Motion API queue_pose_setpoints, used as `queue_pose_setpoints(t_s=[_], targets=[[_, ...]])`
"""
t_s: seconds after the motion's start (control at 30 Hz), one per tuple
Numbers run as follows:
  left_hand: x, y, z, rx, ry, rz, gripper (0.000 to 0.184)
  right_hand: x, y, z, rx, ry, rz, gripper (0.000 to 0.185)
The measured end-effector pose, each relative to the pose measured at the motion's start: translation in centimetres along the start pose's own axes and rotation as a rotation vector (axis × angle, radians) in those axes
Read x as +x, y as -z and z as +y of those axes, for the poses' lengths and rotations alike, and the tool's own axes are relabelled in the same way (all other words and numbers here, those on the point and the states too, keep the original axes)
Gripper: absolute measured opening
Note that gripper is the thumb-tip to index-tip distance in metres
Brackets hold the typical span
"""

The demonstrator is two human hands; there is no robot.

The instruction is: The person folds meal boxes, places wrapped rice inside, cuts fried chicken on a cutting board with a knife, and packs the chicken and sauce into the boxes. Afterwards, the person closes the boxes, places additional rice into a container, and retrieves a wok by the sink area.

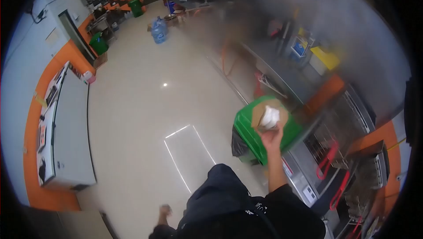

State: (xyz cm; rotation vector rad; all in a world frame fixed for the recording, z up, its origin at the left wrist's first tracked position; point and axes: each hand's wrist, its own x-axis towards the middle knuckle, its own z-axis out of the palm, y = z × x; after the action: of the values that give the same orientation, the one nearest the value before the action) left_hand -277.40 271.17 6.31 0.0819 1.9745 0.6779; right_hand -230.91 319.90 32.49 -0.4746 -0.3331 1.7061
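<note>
My right hand [272, 138] is stretched forward, its fingers closed around a crumpled white wad [270, 116]. Whether the wad is paper, cloth or thin plastic I cannot make out. Directly beneath it is a green bin [249, 129] with a tan, cardboard-like area behind the wad, and a black bag [239, 143] sticks out at the bin's left side. Low on the left, beside my dark clothing, hangs my left hand [165, 210]. It is small and blurred, so its fingers do not show clearly.
Steel counters and cooking equipment with red handles [327, 162] run along my right. A white chest freezer [72, 129] lines the left wall. Blue water bottles [159, 32] stand ahead on the shiny tiled floor [141, 102]. Haze blurs the upper right.
</note>
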Motion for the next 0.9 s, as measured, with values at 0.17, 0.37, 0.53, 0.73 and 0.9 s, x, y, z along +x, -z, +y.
queue_pose_setpoints(t_s=[0.17,0.37,0.53,0.73,0.9], targets=[[15.2,6.0,35.8,-0.155,-0.450,0.241,0.031,20.6,1.1,-1.9,-0.089,0.204,0.092,0.064],[24.5,4.9,51.8,0.092,-0.350,0.177,0.033,42.3,2.2,-3.9,-0.018,0.327,0.234,0.062],[25.7,5.8,50.7,0.117,0.066,0.012,0.026,56.9,6.8,-5.0,-0.033,0.327,0.317,0.060],[29.8,9.3,57.6,0.243,0.486,-0.074,0.028,67.3,11.9,-7.6,-0.236,0.461,0.649,0.052],[45.0,12.1,74.3,0.305,0.535,-0.113,0.031,78.4,9.7,3.4,-0.615,0.354,1.091,0.046]])
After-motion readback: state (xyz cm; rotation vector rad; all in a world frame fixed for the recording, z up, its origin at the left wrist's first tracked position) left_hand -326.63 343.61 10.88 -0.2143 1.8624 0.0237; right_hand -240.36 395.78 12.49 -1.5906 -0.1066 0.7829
